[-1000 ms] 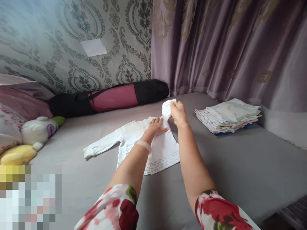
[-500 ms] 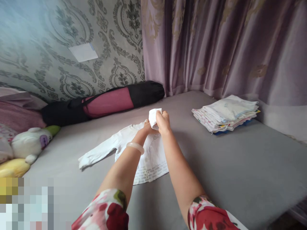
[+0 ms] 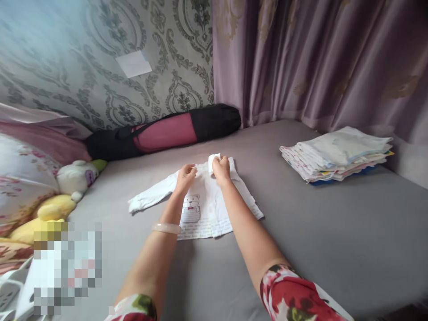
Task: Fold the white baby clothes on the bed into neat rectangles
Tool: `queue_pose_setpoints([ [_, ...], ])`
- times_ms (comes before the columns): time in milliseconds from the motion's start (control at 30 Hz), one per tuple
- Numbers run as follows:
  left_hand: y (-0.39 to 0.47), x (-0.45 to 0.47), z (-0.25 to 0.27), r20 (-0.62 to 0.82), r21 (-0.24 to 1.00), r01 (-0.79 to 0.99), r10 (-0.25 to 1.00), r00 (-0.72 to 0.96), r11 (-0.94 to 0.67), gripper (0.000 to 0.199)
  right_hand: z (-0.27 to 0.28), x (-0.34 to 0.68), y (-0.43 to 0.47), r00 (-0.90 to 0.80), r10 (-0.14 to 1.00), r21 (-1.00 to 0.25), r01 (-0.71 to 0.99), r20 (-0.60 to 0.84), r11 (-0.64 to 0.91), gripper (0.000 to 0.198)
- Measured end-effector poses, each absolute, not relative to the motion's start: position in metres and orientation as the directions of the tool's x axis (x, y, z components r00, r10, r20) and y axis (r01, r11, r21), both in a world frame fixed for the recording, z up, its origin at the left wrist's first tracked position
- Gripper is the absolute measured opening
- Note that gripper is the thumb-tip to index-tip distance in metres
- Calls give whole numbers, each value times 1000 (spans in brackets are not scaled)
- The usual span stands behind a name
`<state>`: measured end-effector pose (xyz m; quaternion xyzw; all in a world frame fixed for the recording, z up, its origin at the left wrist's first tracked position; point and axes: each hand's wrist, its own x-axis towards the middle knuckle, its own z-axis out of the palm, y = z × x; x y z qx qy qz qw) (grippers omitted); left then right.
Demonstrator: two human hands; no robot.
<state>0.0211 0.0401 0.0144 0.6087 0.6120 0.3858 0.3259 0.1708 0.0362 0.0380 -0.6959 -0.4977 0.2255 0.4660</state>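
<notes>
A white long-sleeved baby shirt (image 3: 207, 205) lies spread on the grey sheet, with a bear drawing on its front and small lettering along the hem. One sleeve stretches out to the left. At the neckline, the fingers of my left hand (image 3: 186, 177) are pinched together on what looks like the shirt's edge. My right hand (image 3: 222, 169) grips a bunched white part of the shirt, apparently the other sleeve, above the chest. My forearms hide parts of both sides of the shirt.
A stack of folded clothes (image 3: 337, 154) sits on the bed (image 3: 334, 232) to the right. Along the wall lies a black and pink long bag (image 3: 167, 133). Plush toys (image 3: 75, 178) and a floral pillow (image 3: 23, 174) are at the left. A purple curtain (image 3: 284, 58) hangs behind.
My left hand has moved left, away from my right hand, uncovering the bear drawing. My right hand still holds the bunched white cloth. The view has shifted slightly left.
</notes>
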Motion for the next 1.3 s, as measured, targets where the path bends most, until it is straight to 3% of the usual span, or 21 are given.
queue_pose_setpoints([
  [100,24,15,3,116,855,515,990,-84,-57,38,38,150,24,475,879,-918,324,-50,-228,32],
  [133,20,15,1,147,838,540,986,-82,-80,38,38,144,19,442,896,-918,331,-52,-217,33],
  [233,13,19,-2,206,806,583,972,-115,-102,38,36,129,5,254,967,-876,469,16,-109,40],
  [367,12,23,1,224,819,569,955,-194,-77,42,31,121,-7,9,988,-694,713,154,102,37],
  [600,14,21,-10,305,784,596,943,-130,-171,39,32,139,-4,-239,968,-520,819,75,243,35],
  [800,19,19,-17,374,724,648,924,-81,-236,25,22,155,7,-170,981,-367,910,93,192,47],
  [933,19,18,-19,369,717,653,928,-57,-245,24,10,158,5,-163,986,-292,943,12,160,61],
  [1300,18,19,-21,370,682,698,926,-74,-217,25,11,206,11,-18,1000,-100,995,-25,16,66],
])
